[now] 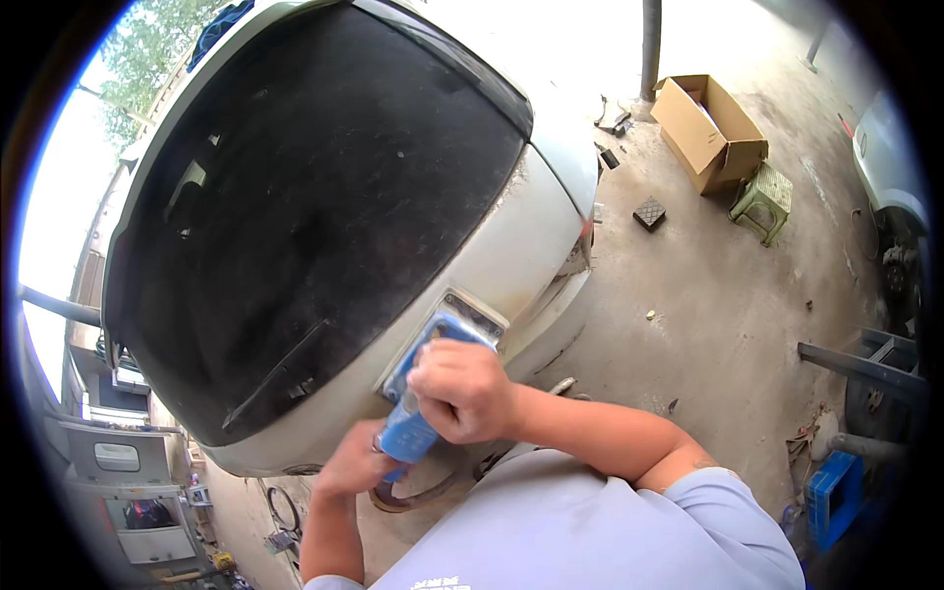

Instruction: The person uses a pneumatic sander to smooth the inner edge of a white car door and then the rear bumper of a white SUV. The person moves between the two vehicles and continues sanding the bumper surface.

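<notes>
"What are the right fingers doing?"

"From my remote seat I see the right hand point(464, 390) with its fingers curled together in a fist, against the upper end of a blue tool point(408, 435). Blur hides from me whether they clamp on it."

"And the left?"

"The left hand point(352, 460) is lower and to the left, at the tool's lower part. Its fingertips are hidden, so I cannot tell whether they are clamped or apart."

"So where is the tool?"

"Between the two sets of fingers, tilted, in front of a pale car's tailgate point(531, 221). Just beyond the right fingers I see a blue plate point(444, 329); I cannot tell if they touch it."

"What lies farther from the fingers?"

"Up and left of them, a large dark rear window point(324, 177). Well to their right, on the floor point(678, 295), I see an open cardboard box point(688, 143), a green stool point(765, 202) beside it, and a dark block point(649, 213) nearer the car. At far right is a blue crate point(818, 506)."
</notes>
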Demonstrator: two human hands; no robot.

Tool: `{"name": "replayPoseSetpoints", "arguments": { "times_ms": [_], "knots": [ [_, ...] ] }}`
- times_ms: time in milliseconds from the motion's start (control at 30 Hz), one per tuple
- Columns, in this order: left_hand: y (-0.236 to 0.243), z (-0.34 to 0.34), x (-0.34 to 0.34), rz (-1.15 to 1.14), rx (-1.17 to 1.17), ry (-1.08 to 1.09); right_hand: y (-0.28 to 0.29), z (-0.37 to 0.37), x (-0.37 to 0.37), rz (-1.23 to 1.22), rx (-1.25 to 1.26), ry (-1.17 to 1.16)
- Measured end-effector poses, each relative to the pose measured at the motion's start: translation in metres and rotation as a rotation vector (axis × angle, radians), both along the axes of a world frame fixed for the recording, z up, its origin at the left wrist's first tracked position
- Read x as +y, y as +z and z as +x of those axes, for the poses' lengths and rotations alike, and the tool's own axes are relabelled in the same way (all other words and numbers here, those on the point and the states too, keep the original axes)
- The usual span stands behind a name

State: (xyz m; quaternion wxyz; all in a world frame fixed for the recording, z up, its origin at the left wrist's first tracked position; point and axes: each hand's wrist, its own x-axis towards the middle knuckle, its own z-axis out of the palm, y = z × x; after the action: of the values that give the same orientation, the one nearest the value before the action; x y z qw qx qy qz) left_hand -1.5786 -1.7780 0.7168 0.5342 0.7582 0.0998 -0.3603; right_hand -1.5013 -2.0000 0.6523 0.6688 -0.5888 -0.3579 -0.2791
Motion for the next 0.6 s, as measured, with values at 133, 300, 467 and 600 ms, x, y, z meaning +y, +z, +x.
{"name": "replayPoseSetpoints", "arguments": {
  "times_ms": [133,300,467,600],
  "knots": [
    [-0.018,-0.038,0.005,0.165,-0.08,-0.098,-0.024,-0.037,0.002,0.051,-0.068,-0.001],
    [0.019,0.02,0.011,-0.046,-0.002,0.015,0.018,0.017,0.017,0.009,0.047,-0.089],
    [0.019,0.003,0.024,0.066,0.028,-0.082,0.007,-0.013,0.017,0.043,0.058,-0.102],
    [0.017,0.004,0.013,0.105,0.0,-0.093,-0.001,-0.012,0.016,0.101,0.032,-0.118]
  ]
}}
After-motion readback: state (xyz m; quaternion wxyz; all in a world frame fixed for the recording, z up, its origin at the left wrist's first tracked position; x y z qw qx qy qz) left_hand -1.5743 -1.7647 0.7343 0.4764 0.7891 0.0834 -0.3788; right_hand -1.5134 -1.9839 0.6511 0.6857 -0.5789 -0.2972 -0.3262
